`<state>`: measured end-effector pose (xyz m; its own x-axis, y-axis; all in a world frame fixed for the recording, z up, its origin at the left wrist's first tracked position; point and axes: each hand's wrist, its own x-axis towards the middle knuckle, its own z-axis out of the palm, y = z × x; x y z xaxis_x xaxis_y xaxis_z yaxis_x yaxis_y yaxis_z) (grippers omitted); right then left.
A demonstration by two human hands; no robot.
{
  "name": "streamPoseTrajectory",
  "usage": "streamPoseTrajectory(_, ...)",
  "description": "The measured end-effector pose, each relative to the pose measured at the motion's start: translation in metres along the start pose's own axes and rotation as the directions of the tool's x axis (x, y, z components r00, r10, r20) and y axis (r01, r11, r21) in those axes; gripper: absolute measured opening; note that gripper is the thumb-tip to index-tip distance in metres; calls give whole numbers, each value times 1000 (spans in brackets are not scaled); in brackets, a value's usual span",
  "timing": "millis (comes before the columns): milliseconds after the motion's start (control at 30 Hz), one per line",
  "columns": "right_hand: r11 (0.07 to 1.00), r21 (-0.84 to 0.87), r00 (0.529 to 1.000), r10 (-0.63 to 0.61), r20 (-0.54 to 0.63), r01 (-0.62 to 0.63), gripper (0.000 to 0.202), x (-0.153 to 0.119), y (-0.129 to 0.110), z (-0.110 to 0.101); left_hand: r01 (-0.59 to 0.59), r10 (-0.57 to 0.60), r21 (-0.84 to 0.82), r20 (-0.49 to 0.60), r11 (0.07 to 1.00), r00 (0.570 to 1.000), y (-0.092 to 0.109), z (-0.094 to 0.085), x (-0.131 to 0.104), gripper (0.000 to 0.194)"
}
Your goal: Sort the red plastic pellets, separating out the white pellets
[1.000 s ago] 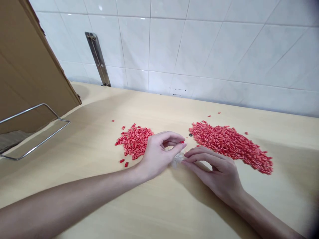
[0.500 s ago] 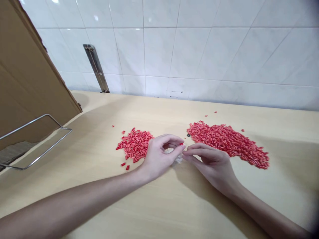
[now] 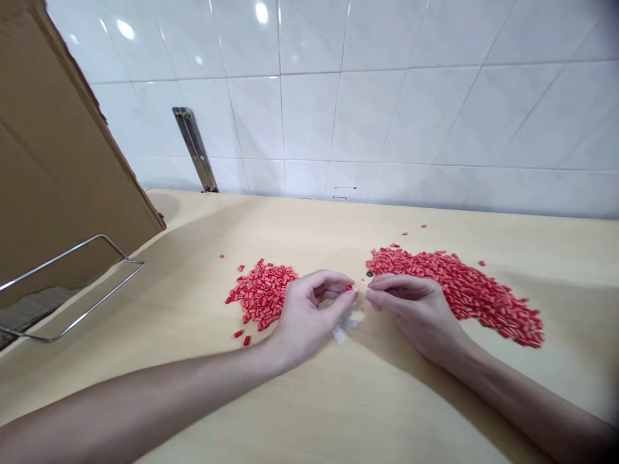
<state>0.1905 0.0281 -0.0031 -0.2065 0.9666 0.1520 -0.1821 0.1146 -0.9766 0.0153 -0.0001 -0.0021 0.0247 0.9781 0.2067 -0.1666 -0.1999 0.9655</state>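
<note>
My left hand pinches a small red plastic piece between thumb and index finger. Facing it across a narrow gap, my right hand has its thumb and fingertips pressed together; whatever they hold is too small to make out. A heap of whitish, translucent bits lies on the table below and between the hands, partly covered by my left one. Beside my left hand is a smaller pile of short red tubes. Behind my right hand spreads a larger pile of slim red pieces.
A small black ring lies at the larger pile's left edge. Stray red pieces dot the pale tabletop. At left stand a cardboard sheet and a bent wire frame. A metal bracket is against the tiled wall.
My right fingertips have drawn away from the left hand, opening a gap, and more of the whitish bits show. My left hand keeps its pinch on the red piece. The view has tilted slightly upward.
</note>
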Motion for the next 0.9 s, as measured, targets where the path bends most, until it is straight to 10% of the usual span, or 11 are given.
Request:
streamPoseTrajectory(500, 944, 310, 974, 168, -152, -114, 18, 5, 0, -5, 38, -38, -8, -29, 999, 999, -1, -1, 0, 12)
streamPoseTrajectory(900, 988, 106, 990, 98, 99, -108, 19, -5, 2, -3, 53, -55, 75, 20, 996, 998, -2, -4, -1, 14)
